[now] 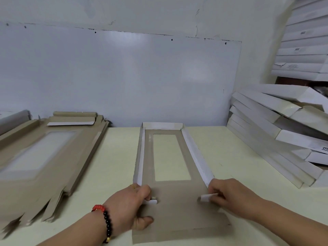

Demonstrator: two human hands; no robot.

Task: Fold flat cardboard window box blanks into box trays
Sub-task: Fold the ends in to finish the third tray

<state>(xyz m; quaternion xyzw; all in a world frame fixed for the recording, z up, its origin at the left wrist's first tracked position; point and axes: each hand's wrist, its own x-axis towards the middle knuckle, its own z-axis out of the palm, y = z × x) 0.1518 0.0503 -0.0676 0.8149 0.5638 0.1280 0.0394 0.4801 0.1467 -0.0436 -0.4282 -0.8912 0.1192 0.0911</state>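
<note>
The left hand [134, 201] and right hand [225, 194] each pinch a small corner tab [206, 197] of the box blank [177, 201], fingers curled round it. Keep both tabs turned squarely inward while the near flap [181, 231] is raised, so the corners lock evenly.

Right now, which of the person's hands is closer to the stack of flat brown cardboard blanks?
Left. The left hand works the tray's near-left corner, just across a strip of table from the stack of flat brown cardboard blanks; the right hand is at the near-right corner, farther away.
</note>
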